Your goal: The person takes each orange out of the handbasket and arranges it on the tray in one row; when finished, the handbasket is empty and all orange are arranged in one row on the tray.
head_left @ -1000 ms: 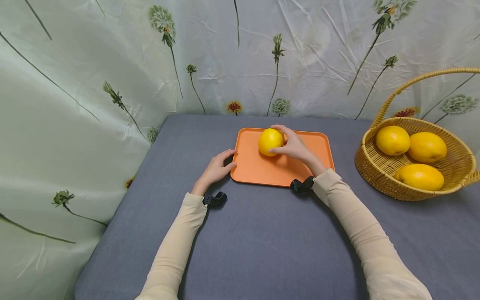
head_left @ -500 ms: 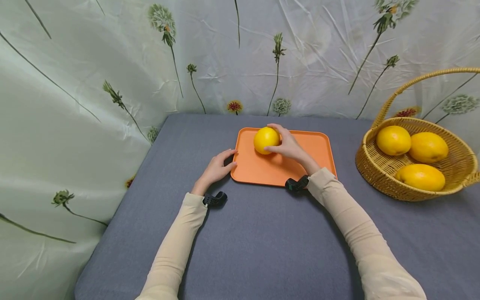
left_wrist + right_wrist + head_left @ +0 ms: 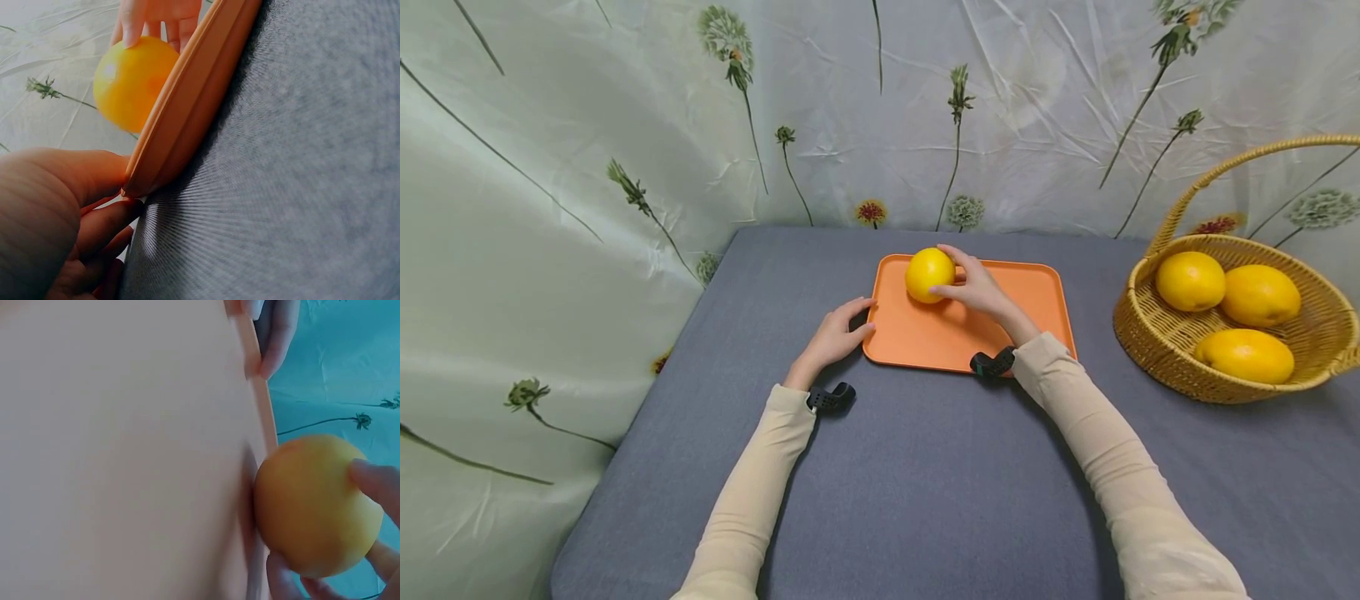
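A round yellow fruit [image 3: 929, 276] is gripped by the right hand [image 3: 981, 293] over the back left part of an orange tray [image 3: 925, 337]. In the right wrist view, thumb and fingers curve around the fruit [image 3: 315, 506], close against the tray's surface; whether they touch is unclear. The left hand [image 3: 831, 337] rests its thumb and fingertips on the tray's left rim, spread a little apart. In the left wrist view, that hand's thumb [image 3: 94, 175] meets the tray's rim [image 3: 181, 106] near the corner, and its other fingers are partly hidden.
A wicker basket [image 3: 1157, 354] with a tall handle stands at the right, holding three yellow fruits [image 3: 1258, 296]. Grey cloth [image 3: 925, 467] covers the table. A flower-patterned curtain [image 3: 850, 108] hangs behind and to the left.
The right hand has moved left and slightly toward the back with the fruit in its grip. The left hand stays at the tray's left rim.
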Tool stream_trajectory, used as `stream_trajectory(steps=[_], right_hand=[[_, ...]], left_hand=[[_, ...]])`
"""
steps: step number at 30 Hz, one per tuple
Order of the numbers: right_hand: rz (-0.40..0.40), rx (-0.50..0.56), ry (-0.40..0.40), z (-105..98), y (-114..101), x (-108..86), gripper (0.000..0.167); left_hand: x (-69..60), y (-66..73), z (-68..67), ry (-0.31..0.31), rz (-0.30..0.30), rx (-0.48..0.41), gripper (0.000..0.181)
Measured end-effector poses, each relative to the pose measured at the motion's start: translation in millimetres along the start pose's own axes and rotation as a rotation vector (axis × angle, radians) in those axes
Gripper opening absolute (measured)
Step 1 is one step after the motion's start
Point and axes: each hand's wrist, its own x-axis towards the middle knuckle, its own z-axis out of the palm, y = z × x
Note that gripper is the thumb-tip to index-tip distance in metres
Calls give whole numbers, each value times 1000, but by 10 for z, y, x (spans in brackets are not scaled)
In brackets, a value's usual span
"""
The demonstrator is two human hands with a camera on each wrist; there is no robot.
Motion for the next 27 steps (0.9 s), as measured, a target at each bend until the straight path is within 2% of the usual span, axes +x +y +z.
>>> stream_trajectory(steps=[8, 17, 27], right_hand=[[-27, 64, -94, 58, -56, 53, 77], [-52, 30, -104, 193, -84, 181, 77], [-70, 84, -121, 276, -111, 266, 76]], left_hand=[[-3, -2, -7, 0, 12, -2, 50], [-17, 21, -14, 1, 3, -4, 49], [-13, 26, -8, 12, 9, 1, 49]])
